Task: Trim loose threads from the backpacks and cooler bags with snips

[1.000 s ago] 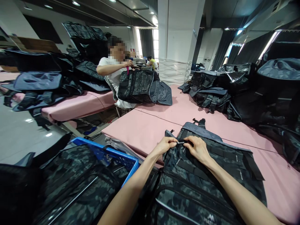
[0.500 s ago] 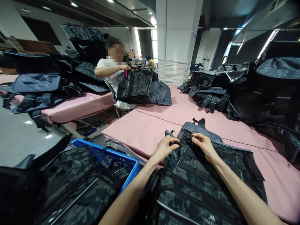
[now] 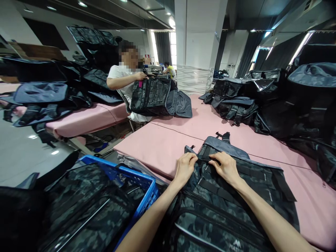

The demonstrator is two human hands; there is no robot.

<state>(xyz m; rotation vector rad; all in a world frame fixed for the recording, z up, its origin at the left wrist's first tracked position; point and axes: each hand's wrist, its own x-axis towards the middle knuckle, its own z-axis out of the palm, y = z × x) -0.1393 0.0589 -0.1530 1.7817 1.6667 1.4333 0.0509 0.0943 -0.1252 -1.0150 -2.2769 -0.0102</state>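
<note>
A dark camouflage backpack (image 3: 210, 213) lies on the pink-covered table (image 3: 154, 140) in front of me, its grey-lined flap (image 3: 231, 148) toward the far side. My left hand (image 3: 185, 168) pinches one end of a short black strap (image 3: 203, 160) at the bag's upper left. A little to the right, my right hand (image 3: 225, 166) is closed on the same strap. The strap runs nearly straight between my fingers, just over the bag's fabric. Whether a buckle sits under my fingertips I cannot tell.
To my left, a blue plastic crate (image 3: 151, 185) holds more camouflage bags (image 3: 86, 210). Across the table a co-worker (image 3: 122, 78) handles another backpack (image 3: 154, 96). Piled bags (image 3: 233, 105) stand at the right, near a white pillar (image 3: 195, 45).
My hands have come down slightly and tightened their pinch, the right moving a little left. The black strap now shows stretched between them. The backpack has stayed in place.
</note>
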